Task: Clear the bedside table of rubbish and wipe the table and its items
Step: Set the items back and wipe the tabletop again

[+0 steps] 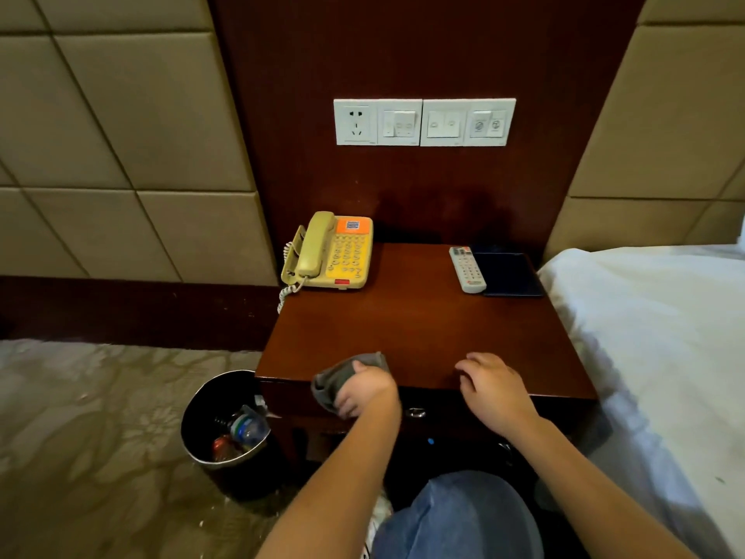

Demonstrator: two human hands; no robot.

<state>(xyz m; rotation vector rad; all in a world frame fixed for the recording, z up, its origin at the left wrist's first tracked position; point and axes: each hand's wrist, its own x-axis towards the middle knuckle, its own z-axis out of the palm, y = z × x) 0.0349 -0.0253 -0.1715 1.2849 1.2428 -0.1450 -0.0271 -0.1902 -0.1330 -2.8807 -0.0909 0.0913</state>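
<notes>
The dark wooden bedside table fills the middle of the head view. My left hand grips a grey cloth over the table's front edge, left of centre. My right hand rests on the front edge further right, fingers loosely curled and holding nothing. A yellow telephone with an orange sticker sits at the back left corner. At the back right lie a white remote control and, beside it, a dark flat folder.
A black bin holding a plastic bottle and a red can stands on the patterned carpet left of the table. A white bed borders the table's right side. Sockets and switches are on the wood panel above.
</notes>
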